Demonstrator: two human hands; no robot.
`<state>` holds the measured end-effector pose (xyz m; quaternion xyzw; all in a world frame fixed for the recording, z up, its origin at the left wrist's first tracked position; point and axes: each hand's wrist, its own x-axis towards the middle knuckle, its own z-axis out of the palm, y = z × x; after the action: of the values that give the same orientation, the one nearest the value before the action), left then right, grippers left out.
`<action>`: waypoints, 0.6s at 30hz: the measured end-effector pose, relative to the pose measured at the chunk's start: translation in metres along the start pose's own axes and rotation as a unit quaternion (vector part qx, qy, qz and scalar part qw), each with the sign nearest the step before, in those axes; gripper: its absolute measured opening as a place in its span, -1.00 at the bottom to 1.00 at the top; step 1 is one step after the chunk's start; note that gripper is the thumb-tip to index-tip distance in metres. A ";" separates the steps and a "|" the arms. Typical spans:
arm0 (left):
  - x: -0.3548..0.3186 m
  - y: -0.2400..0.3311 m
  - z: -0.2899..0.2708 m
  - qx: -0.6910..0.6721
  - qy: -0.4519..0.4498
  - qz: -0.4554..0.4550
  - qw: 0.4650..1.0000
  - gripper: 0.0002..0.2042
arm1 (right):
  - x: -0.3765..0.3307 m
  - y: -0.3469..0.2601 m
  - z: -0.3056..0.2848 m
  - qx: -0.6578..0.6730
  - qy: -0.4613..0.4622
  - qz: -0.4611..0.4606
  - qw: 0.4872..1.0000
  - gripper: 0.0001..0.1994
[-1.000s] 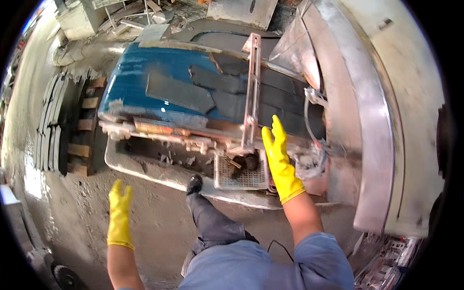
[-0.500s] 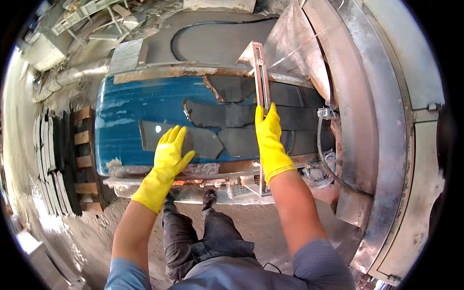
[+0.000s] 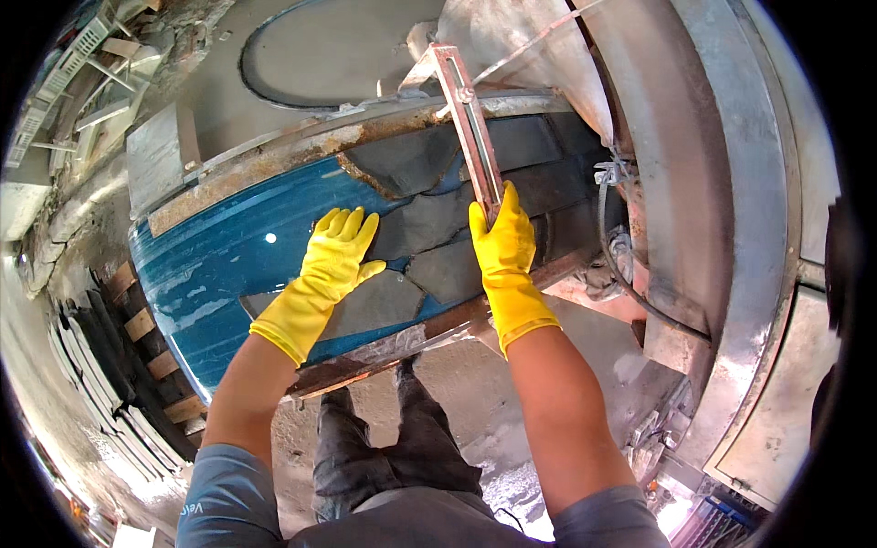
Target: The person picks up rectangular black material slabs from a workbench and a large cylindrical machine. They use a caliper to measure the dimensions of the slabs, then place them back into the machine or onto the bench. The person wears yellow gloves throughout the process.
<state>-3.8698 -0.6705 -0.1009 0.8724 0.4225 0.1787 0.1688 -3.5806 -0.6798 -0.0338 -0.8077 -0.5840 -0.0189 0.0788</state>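
Both hands wear yellow rubber gloves. My left hand [image 3: 336, 265] lies palm down with its fingers stretched out, at the left end of the middle row of dark stone slabs [image 3: 411, 224]. Beneath its wrist is the nearest slab [image 3: 379, 306], a grey piece with an angled end. My right hand [image 3: 504, 245] is at the near part of a slotted, rust-stained metal bar [image 3: 468, 119], thumb on one side and fingers on the other. The bar crosses above the slabs. A rough-edged slab [image 3: 406, 160] lies in the far row. All rest on a wet blue belt [image 3: 215, 260].
A rusty rail [image 3: 274, 155] edges the belt's far side. At the right stand a large curved metal housing [image 3: 676, 183] and a black hose [image 3: 607, 247]. Slabs [image 3: 119, 384] are stacked beside a wooden pallet [image 3: 151, 342] at the left. A grey block [image 3: 160, 151] sits beyond.
My view has turned and come closer. My left hand has moved from the nearest slab toward the middle row's end. My right hand stays at the metal bar.
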 end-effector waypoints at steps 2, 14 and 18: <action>-0.003 -0.006 -0.003 -0.003 -0.017 0.029 0.999 -0.23 | 0.001 -0.002 -0.004 0.003 -0.027 0.018 0.999 -0.29; 0.011 -0.035 -0.034 -0.034 -0.124 0.062 0.990 -0.38 | 0.003 -0.001 -0.012 0.062 -0.037 0.022 0.997 -0.26; 0.100 -0.014 -0.028 -0.058 -0.023 0.041 0.997 -0.22 | 0.004 0.001 -0.011 0.069 -0.042 0.027 0.996 -0.25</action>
<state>-3.8343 -0.5786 -0.0654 0.8815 0.3713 0.1894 0.2216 -3.5772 -0.6780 -0.0221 -0.8161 -0.5643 0.0576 0.1108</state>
